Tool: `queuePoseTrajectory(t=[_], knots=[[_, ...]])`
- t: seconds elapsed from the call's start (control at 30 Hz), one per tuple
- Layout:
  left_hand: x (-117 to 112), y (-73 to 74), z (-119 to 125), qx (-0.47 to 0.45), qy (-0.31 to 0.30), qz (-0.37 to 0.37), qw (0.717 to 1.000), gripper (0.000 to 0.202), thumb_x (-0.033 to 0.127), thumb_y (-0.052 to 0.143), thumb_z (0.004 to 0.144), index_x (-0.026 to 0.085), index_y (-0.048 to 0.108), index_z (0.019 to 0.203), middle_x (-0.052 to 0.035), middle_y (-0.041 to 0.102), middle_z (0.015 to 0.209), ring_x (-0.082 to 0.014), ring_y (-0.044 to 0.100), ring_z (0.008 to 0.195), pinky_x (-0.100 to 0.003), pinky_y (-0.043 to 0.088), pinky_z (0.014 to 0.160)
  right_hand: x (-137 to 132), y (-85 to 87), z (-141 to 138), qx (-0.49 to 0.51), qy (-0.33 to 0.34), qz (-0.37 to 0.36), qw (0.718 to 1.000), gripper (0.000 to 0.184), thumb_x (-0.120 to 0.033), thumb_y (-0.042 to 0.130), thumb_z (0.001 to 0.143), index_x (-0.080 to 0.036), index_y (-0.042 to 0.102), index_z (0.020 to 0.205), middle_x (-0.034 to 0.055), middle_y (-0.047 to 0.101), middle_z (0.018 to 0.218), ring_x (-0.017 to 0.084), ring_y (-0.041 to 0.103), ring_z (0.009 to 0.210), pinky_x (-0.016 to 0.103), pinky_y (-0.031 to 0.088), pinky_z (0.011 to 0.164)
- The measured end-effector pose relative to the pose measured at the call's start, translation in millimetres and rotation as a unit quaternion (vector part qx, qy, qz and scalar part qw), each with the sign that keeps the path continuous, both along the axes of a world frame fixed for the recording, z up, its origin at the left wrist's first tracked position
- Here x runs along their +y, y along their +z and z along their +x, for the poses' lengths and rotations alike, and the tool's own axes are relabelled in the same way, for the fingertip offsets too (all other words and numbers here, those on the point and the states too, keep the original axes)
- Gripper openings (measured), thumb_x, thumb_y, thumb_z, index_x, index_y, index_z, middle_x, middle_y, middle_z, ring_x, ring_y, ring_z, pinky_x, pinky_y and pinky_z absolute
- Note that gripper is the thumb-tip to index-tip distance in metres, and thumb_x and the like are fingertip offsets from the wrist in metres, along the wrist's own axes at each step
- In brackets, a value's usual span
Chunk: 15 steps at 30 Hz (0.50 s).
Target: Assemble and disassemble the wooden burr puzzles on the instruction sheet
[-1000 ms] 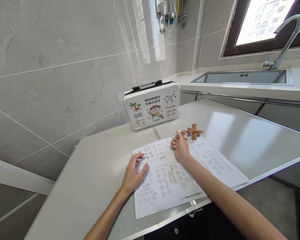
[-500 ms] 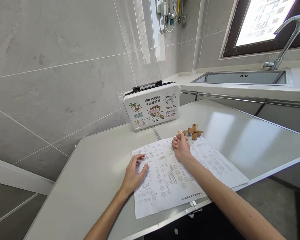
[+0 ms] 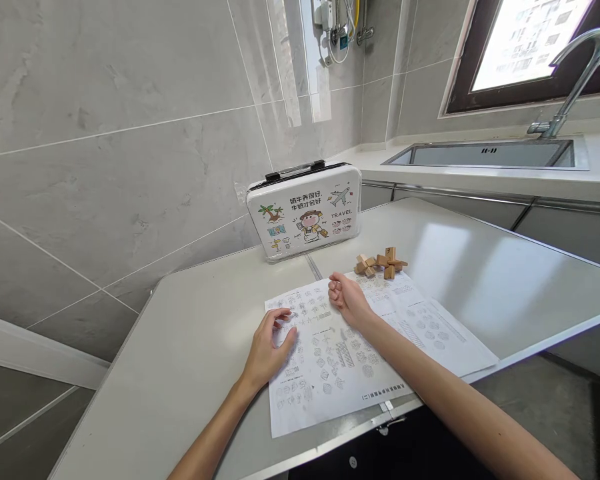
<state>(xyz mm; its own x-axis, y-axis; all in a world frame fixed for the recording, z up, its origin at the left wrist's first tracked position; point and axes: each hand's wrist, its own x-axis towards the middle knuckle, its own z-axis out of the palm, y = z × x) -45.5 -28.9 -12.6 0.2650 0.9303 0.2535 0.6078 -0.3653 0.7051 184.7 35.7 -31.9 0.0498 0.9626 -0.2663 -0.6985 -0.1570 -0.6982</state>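
Observation:
My left hand (image 3: 267, 347) lies flat with fingers spread on the left part of a printed instruction sheet (image 3: 330, 360) on the white table (image 3: 190, 360). My right hand (image 3: 346, 299) rests on the sheet's upper middle, fingers curled into a loose fist with nothing visible in them. Two small wooden puzzle pieces (image 3: 381, 262) sit just beyond the sheet's far edge, a short way right of my right hand and apart from it.
A white printed tin case with a black handle (image 3: 304, 215) stands against the tiled wall behind the sheet. A steel sink (image 3: 485, 155) with a curved tap (image 3: 575, 70) is at the back right. The table's front edge runs close to me.
My right hand has let go of the smaller wooden piece, leaving it beside the other, and has drawn back left onto the sheet. My left hand has stayed put.

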Motion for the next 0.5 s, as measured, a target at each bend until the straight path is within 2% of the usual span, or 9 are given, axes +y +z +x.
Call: queuePoseTrajectory(t=[0.2, 0.5], knots=[[1, -2.1, 0, 0.001, -0.013, 0.005, 1.0, 0.026, 0.03, 0.062, 0.095, 0.027, 0.063, 0.12, -0.0057, 0.068, 0.122, -0.0214, 0.065, 0.107, -0.036, 0.052, 0.095, -10, 4.1, -13, -0.163, 0.067, 0.047, 0.983, 0.024, -0.042, 0.07, 0.083, -0.02, 0.059, 0.083, -0.0046, 0.052, 0.067, 0.007, 0.044, 0.048, 0.021, 0.027, 0.041], [-1, -0.4, 1, 0.015, -0.03, -0.021, 0.999, 0.015, 0.033, 0.06, 0.096, 0.025, 0.069, 0.105, -0.0052, 0.072, 0.11, -0.0217, 0.066, 0.098, -0.035, 0.053, 0.086, -11, 1.1, -14, -0.206, 0.082, 0.061, 0.973, 0.027, -0.046, 0.069, 0.084, -0.021, 0.059, 0.081, -0.0041, 0.053, 0.068, 0.008, 0.044, 0.049, 0.022, 0.03, 0.043]])
